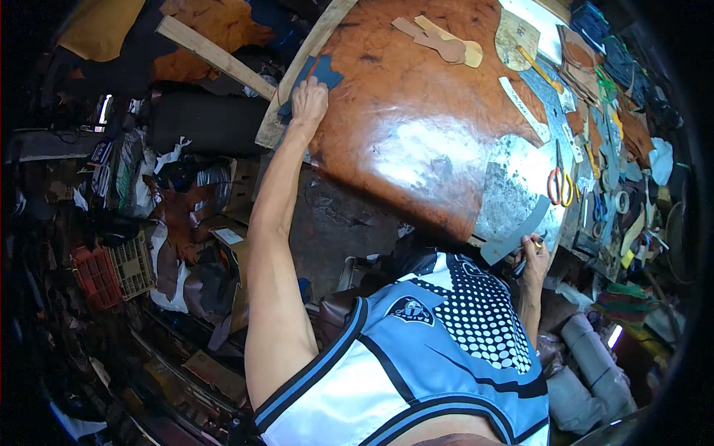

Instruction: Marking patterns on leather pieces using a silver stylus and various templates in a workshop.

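While the left hand [308,102], grip unclear from here, touches blue material [329,74], the right hand [533,260] clasps a dark tool [520,268]; picking-up seems underway, requiring a secure pinch.

Between our left hand [309,102] and right hand [532,256] we see a brown leather hide [394,89], smooth and glossy. Under the left hand we find a matt blue-grey piece [325,77], leather or cloth, we cannot tell. At the right hand, a curved grey strip [519,236] looks smooth and matt against a shiny, scuffed, metal-looking sheet [513,175]. Left of our left hand, a bare wooden plank [212,56] looks dull.
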Tool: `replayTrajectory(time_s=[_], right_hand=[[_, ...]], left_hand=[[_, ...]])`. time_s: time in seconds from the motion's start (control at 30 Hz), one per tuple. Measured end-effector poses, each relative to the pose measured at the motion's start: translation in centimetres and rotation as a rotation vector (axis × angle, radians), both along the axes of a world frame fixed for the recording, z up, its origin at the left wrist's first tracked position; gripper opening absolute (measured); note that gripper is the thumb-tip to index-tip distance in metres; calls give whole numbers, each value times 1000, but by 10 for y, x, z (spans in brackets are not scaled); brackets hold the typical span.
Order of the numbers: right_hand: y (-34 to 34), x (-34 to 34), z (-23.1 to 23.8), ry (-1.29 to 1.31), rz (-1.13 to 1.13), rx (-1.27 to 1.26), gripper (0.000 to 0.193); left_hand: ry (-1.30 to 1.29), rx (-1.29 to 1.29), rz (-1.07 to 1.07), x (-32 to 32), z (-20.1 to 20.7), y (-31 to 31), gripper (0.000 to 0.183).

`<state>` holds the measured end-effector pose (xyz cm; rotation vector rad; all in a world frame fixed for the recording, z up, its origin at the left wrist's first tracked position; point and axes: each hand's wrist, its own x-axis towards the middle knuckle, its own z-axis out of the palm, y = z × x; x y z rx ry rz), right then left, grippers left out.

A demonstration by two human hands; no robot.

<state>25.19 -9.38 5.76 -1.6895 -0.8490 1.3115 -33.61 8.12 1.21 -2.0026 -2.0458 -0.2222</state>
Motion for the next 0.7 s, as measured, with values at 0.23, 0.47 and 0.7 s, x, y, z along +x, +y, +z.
replayTrajectory(time_s=[0.23, 0.47, 0.7], right_hand=[[-9, 3, 7, -45, 16, -17, 12], [-28, 11, 2, 30, -51, -24, 10], [-39, 17, 1, 8, -47, -11, 9]], left_hand=[[-170, -149, 53, -6, 4, 10, 28], [-97, -197, 139, -9, 18, 26, 28], [-692, -173, 223, -89, 55, 30, 42]])
